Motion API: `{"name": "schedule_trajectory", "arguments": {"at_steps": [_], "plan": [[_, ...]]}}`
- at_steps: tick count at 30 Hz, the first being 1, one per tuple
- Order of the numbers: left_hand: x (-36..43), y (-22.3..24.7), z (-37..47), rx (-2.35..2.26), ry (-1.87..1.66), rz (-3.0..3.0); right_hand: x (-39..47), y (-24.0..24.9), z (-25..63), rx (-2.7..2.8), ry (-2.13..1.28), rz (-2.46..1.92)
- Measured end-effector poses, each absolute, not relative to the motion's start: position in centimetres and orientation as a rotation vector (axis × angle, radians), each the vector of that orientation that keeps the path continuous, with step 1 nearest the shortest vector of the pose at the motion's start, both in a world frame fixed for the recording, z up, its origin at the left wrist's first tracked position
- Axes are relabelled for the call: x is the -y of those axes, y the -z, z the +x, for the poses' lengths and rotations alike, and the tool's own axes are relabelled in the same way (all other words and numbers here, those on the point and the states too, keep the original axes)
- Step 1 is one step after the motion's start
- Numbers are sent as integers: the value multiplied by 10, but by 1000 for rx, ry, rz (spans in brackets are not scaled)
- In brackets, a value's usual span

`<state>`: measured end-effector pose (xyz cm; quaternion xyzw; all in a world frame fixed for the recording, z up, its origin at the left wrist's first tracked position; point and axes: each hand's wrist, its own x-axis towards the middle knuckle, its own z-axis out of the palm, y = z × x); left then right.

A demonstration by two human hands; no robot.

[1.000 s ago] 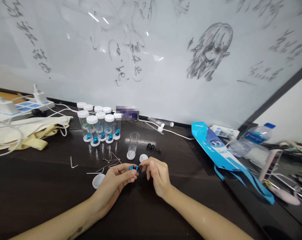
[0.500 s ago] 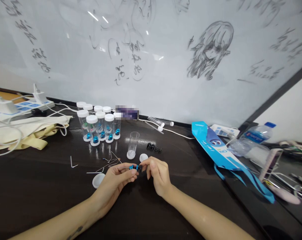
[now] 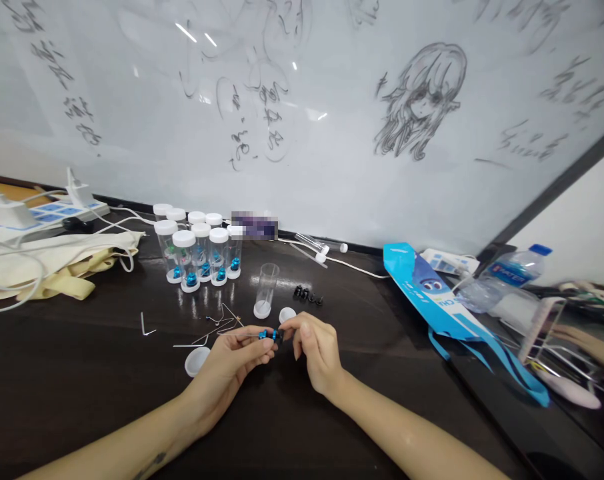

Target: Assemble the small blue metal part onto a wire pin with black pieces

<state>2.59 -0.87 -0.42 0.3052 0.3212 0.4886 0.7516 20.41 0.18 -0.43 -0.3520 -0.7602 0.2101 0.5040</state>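
My left hand (image 3: pixel 242 353) pinches a small blue and black part (image 3: pixel 268 335) with a thin metal wire running leftward from it. At the black right end of this part are the curled fingers of my right hand (image 3: pixel 315 347). An uncapped clear tube (image 3: pixel 267 290) stands upright behind my hands on a white base. One white cap (image 3: pixel 287 315) lies behind my right fingers, and another (image 3: pixel 197 361) is left of my left hand. Several small black pieces (image 3: pixel 308 295) sit in a row behind. Thin bent wires (image 3: pixel 223 320) and an L-shaped key (image 3: pixel 143 325) lie to the left.
Several white-capped tubes (image 3: pixel 184 260) with blue parts stand at the back left, near a cream cloth bag (image 3: pixel 57 260) and power strip (image 3: pixel 47 217). On the right are a blue package (image 3: pixel 422 293), a water bottle (image 3: pixel 512 273) and another person's arm (image 3: pixel 589 345). A whiteboard rises behind.
Another person's arm has come into view at the far right. My hands and the blue and black part have hardly moved.
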Motion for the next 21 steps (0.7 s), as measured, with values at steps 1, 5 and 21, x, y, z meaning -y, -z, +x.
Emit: {"name": "schedule_trajectory", "arguments": {"at_steps": [1,5,21], "plan": [[9,4,26,-698,-1067,669,-2,4,204,1840,-514,-849],[9,3,26,-697,-1065,667,-1,4,204,1834,-513,-864],[9,4,26,-708,-1069,659,-2,5,205,1828,-504,-836]]}}
